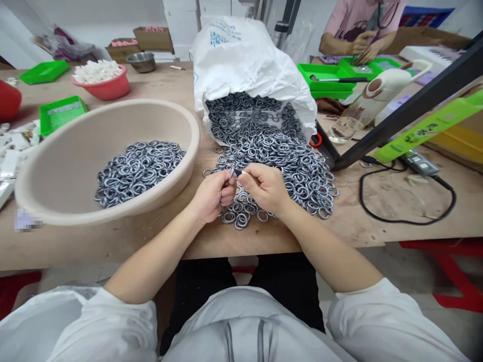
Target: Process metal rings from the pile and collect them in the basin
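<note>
Shirt [245,322] foremost, ring [231,174] between left fingertips [225,176]

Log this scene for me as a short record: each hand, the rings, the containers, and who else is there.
Left hand: grip closed on a gray ring
Right hand: grip closed on a small dark item, too small to identify
Loose rings: heaped on the table, spilling from the white sack
Beige basin: left of the heap, partly filled with rings
Red bowl: beyond the basin, heaped with white pieces
Other person: far right, hands by green trays
</note>
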`<state>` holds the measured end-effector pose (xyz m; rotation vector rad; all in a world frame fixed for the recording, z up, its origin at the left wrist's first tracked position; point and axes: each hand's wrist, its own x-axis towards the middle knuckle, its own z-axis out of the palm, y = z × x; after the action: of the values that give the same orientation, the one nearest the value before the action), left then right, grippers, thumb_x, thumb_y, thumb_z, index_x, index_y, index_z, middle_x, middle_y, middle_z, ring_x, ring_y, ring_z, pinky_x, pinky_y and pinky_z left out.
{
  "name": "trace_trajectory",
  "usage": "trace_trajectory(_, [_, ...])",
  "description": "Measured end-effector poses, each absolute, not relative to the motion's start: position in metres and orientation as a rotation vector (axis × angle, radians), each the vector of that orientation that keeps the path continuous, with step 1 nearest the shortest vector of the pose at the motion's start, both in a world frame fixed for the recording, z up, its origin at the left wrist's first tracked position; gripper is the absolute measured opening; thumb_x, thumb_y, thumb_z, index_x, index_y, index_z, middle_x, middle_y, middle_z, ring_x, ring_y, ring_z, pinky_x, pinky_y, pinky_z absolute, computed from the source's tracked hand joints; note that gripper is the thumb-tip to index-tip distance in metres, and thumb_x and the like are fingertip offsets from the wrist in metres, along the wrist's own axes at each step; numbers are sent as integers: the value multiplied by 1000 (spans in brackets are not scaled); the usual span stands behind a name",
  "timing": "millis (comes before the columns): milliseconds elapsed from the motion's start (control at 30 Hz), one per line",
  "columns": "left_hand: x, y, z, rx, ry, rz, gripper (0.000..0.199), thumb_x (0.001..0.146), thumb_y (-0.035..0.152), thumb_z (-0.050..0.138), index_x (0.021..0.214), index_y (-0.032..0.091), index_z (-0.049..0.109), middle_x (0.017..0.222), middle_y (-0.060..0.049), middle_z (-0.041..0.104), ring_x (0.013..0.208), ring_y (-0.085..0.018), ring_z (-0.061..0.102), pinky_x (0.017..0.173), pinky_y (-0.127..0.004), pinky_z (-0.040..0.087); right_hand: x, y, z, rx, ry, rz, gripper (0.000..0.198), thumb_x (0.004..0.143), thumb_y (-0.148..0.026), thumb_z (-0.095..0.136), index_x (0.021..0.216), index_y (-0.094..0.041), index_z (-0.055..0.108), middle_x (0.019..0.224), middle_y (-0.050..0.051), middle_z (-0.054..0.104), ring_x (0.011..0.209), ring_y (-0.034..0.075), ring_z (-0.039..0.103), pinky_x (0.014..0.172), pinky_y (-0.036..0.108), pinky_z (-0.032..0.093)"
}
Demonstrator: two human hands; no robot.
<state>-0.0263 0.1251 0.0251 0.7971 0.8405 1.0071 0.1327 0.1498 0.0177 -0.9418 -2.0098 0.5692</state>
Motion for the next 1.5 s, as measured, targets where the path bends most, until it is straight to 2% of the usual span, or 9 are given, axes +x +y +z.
trace_trajectory(167, [-24,123,25,784,870,1026,34,85,34,59,63,20,39,47,9,26,39,-4,19,39,-17,18,131,146,17,-974,-2163,385,50,97,-58,40,68,-19,53,66,0,52,62,12,45,60,27,28])
trace_trajectory(467, [-23,120,27,814,861,1019,25,84,25,56,64,19,42,46,10,27,37,-3,19,38,-16,17,133,154,17,-1165,-2115,387,52,97,-59,38,62,-20,46,59,-1,48,57,12,41,57,28,23])
trace_trajectory(633, [-23,121,33,742,815,1009,22,85,17,50,64,18,45,47,9,29,38,-5,23,37,-16,24,148,175,17,-1479,-1882,293,52,97,-59,39,66,-20,53,57,-1,49,57,13,42,58,28,26])
trace_trajectory(800, [-34,133,34,471,785,1116,20,88,15,43,71,16,53,49,9,27,38,-5,24,38,-15,32,139,169,15,-1642,-2280,197,41,87,-60,59,83,-21,69,87,5,70,76,19,58,61,27,30])
trace_trajectory(967, [-38,134,33,346,727,1115,24,88,16,37,75,15,57,54,6,33,41,-7,33,39,-17,39,131,165,10,-1662,-2508,121,23,92,-41,59,99,-24,73,104,6,71,91,23,65,65,29,36])
trace_trajectory(1067, [-40,133,35,350,715,1116,30,92,28,37,71,16,55,57,3,38,43,-9,37,37,-18,37,133,165,10,-1675,-2503,112,22,94,-35,55,99,-22,72,106,7,71,92,24,66,65,30,38])
trace_trajectory(1267, [-41,137,32,376,741,1071,46,93,49,51,61,18,40,57,4,39,40,-4,32,31,-11,19,143,171,10,-1657,-2324,327,16,87,-25,63,98,-23,74,98,7,74,89,25,66,71,33,42])
trace_trajectory(1367, [-34,135,26,475,854,1094,38,93,40,58,66,16,44,60,5,44,38,-1,29,31,-10,17,146,178,7,-1406,-1968,718,13,82,-23,68,93,-19,73,85,4,72,79,18,63,73,32,45])
trace_trajectory(1500, [-24,129,19,652,946,1056,24,90,38,64,83,16,57,63,4,51,37,-1,29,31,-10,19,139,176,5,-925,-1484,1305,24,75,-38,77,88,-18,70,74,0,67,68,13,59,64,27,47])
